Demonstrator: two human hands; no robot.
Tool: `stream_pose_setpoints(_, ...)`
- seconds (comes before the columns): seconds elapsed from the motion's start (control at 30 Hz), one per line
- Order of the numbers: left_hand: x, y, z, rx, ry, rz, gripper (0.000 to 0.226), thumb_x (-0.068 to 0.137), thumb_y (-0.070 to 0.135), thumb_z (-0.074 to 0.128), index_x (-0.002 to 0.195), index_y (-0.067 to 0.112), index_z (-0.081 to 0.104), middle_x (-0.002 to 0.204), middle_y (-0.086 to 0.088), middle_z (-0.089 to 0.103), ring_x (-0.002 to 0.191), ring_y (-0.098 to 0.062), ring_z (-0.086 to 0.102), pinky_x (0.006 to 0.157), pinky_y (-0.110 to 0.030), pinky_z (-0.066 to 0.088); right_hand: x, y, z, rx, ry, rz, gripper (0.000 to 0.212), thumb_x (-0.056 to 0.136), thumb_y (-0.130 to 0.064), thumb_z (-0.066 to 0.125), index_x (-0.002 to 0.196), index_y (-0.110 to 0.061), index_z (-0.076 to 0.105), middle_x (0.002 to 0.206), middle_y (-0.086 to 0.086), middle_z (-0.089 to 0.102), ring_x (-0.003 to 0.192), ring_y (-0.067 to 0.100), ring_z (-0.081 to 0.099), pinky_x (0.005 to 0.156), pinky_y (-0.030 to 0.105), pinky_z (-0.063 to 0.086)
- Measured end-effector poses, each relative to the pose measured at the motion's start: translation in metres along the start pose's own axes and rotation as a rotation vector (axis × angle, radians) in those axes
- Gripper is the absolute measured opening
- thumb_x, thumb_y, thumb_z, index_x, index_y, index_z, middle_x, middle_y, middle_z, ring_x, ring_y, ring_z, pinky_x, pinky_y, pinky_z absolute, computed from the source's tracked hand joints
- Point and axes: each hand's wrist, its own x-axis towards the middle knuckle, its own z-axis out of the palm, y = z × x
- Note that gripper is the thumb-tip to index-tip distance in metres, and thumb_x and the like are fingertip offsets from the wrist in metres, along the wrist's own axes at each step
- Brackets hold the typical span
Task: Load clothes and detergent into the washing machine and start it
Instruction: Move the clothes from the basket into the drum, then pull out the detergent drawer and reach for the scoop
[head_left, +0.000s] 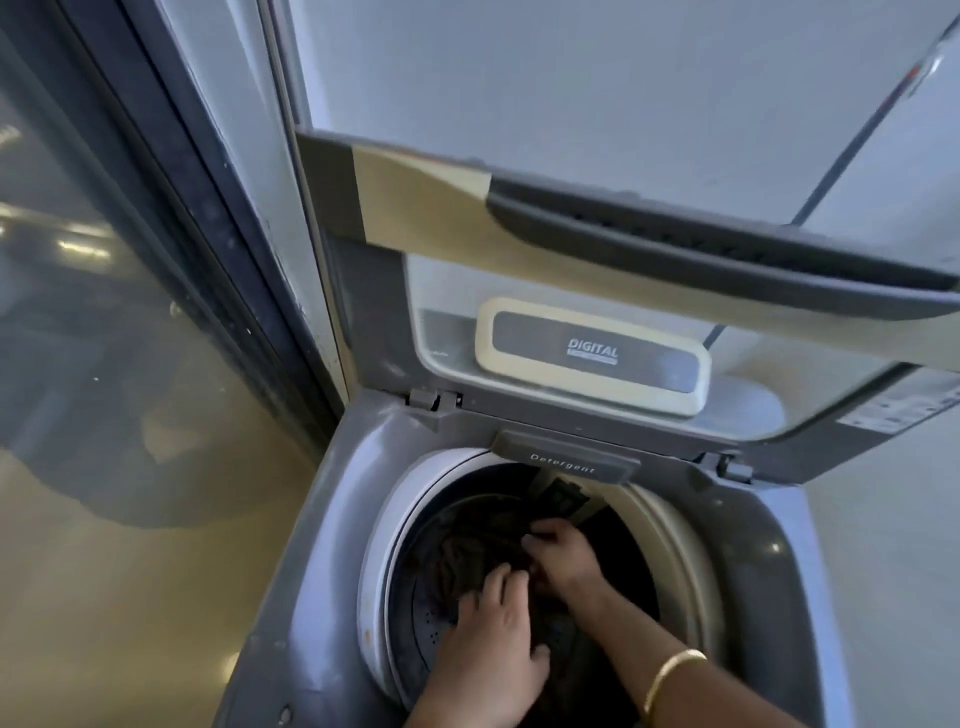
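Observation:
A grey top-loading washing machine (322, 597) stands with its lid (597, 291) raised against the wall. Dark clothes (467, 551) lie in the drum, inside its white rim (379, 561). Both my hands are down in the drum. My left hand (493, 634) rests flat on the clothes with fingers spread. My right hand (561, 561), with a gold bangle on its forearm, is curled into the dark fabric farther back. A closed drawer marked Detergent (563, 460) sits at the back edge of the opening. No detergent container is in view.
A glass door or window with a dark frame (218, 260) runs along the machine's left side. A pale wall (597, 78) rises behind the lid, with a dark cable (841, 145) running down it at the right.

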Motion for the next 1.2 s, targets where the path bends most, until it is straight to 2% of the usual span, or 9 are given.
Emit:
stream_pose_setpoints(0.07,0.005,0.003,-0.006,-0.176,0.062,-0.029,0.070,0.106,0.041,0.064,0.166,0.025,0.033,0.172,0.005,0.029,0.158,-0.027,0.038,0.126,-0.036,0.036,-0.027,-0.013,-0.025,0.410,0.020,0.017,0.021,0.101,-0.008,0.065,0.122,-0.008,0.069,0.102,0.014,0.075,0.077,0.023,0.069,0.067,0.033,0.056)
stream_pose_setpoints(0.13,0.010,0.009,-0.011,-0.460,0.193,-0.094,0.051,0.103,0.034,0.073,0.149,0.023,0.053,0.154,0.003,0.054,0.146,-0.020,0.054,0.119,-0.026,0.040,-0.045,-0.029,-0.043,0.755,0.026,0.010,0.016,0.104,-0.008,0.059,0.118,-0.009,0.068,0.099,0.015,0.075,0.076,0.026,0.069,0.067,0.035,0.054)
stream_pose_setpoints(0.2,0.015,0.024,-0.023,-0.879,0.251,-0.201,0.032,0.104,0.028,0.074,0.133,0.025,0.061,0.141,0.003,0.067,0.131,-0.019,0.065,0.113,-0.038,0.053,-0.060,-0.038,-0.054,1.024,0.000,0.014,0.018,0.108,-0.014,0.055,0.123,-0.012,0.063,0.106,0.014,0.075,0.085,0.028,0.069,0.072,0.037,0.054)
stream_pose_setpoints(0.33,0.042,0.049,-0.057,-1.666,0.247,-0.246,0.030,0.111,0.028,0.065,0.140,0.018,0.062,0.139,-0.005,0.066,0.122,-0.028,0.067,0.093,-0.045,0.063,-0.071,-0.052,-0.061,1.333,-0.070,0.078,0.024,0.108,-0.013,0.058,0.131,-0.007,0.061,0.127,0.017,0.070,0.105,0.029,0.070,0.063,0.027,0.065)
stream_pose_setpoints(0.43,0.067,0.058,-0.075,-1.969,0.230,-0.264,0.052,0.108,0.043,0.068,0.146,0.008,0.060,0.143,-0.007,0.061,0.111,-0.025,0.069,0.086,-0.040,0.061,-0.072,-0.065,-0.060,1.469,-0.122,0.045,0.027,0.098,-0.017,0.073,0.119,-0.004,0.063,0.117,0.015,0.065,0.103,0.027,0.071,0.064,0.026,0.066)
stream_pose_setpoints(0.57,0.073,0.057,-0.074,-2.077,0.194,-0.233,0.056,0.100,0.045,0.079,0.134,0.002,0.067,0.126,-0.011,0.066,0.092,-0.020,0.070,0.071,-0.029,0.066,-0.074,-0.079,-0.061,1.564,-0.095,0.013,0.033,0.097,-0.030,0.078,0.107,-0.002,0.064,0.115,0.017,0.066,0.105,0.026,0.072,0.070,0.028,0.069)
stream_pose_setpoints(0.7,0.076,0.051,-0.069,-2.133,0.202,-0.192,0.051,0.096,0.039,0.084,0.126,0.001,0.070,0.119,-0.013,0.068,0.095,-0.020,0.069,0.072,-0.025,0.068,-0.077,-0.078,-0.057,1.565,-0.060,0.010,0.041,0.093,-0.032,0.082,0.113,0.000,0.066,0.119,0.020,0.068,0.112,0.027,0.073,0.076,0.029,0.069)
stream_pose_setpoints(0.93,0.089,0.056,-0.073,-2.171,0.231,-0.188,0.060,0.097,0.035,0.083,0.142,-0.001,0.067,0.121,-0.013,0.068,0.092,-0.018,0.070,0.066,-0.023,0.067,-0.075,-0.079,-0.057,1.554,-0.007,-0.027,0.054,0.094,-0.034,0.082,0.130,0.002,0.064,0.126,0.015,0.060,0.120,0.025,0.069,0.087,0.030,0.068)
stream_pose_setpoints(1.2,0.097,0.037,-0.054,-2.156,0.250,-0.103,0.069,0.099,0.037,0.079,0.156,0.004,0.059,0.138,-0.011,0.064,0.092,-0.015,0.070,0.071,-0.021,0.066,-0.065,-0.060,-0.049,1.458,0.016,-0.091,0.037,0.095,-0.039,0.081,0.108,-0.007,0.069,0.089,0.007,0.069,0.086,0.020,0.075,0.082,0.026,0.067)
